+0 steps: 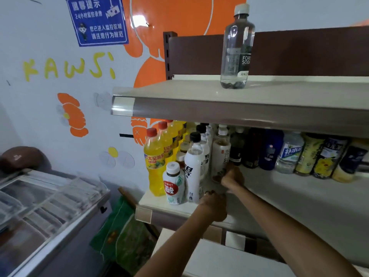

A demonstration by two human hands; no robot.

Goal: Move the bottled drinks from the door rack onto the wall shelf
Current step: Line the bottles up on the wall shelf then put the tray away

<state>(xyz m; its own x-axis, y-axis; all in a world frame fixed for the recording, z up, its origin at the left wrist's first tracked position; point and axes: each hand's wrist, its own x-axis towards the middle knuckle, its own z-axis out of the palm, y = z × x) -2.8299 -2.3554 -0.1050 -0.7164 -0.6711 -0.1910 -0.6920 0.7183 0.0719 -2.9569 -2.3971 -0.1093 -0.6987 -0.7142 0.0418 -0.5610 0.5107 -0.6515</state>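
Keep the right hand (233, 176) clamped, fingers curled round the foot of the pale tea bottle (220, 152), standing upright on the lower shelf (289, 188) just beside the white black-capped bottle (194, 166). Ease it back level with the row, base flat on the board, label forward. Avoid nudging the neighbours, packed close and probably quick to topple. Read the left hand (214, 205) with caution: fingers curled at the front lip of the same shelf, contents lost in blur, so impossible to tell whether gripping anything. If free, use it to steady the white black-capped bottle and the small red-labelled bottle (173, 182) in front. Leave the yellow Dayao bottles (154, 162) at the left end alone. Release only with the base resting square. Mind the upper shelf (189, 90) overhead, bearing a single clear soda-water bottle (237, 48), when drawing the wrist out. No door rack in view; expect to turn away for the next bottle.
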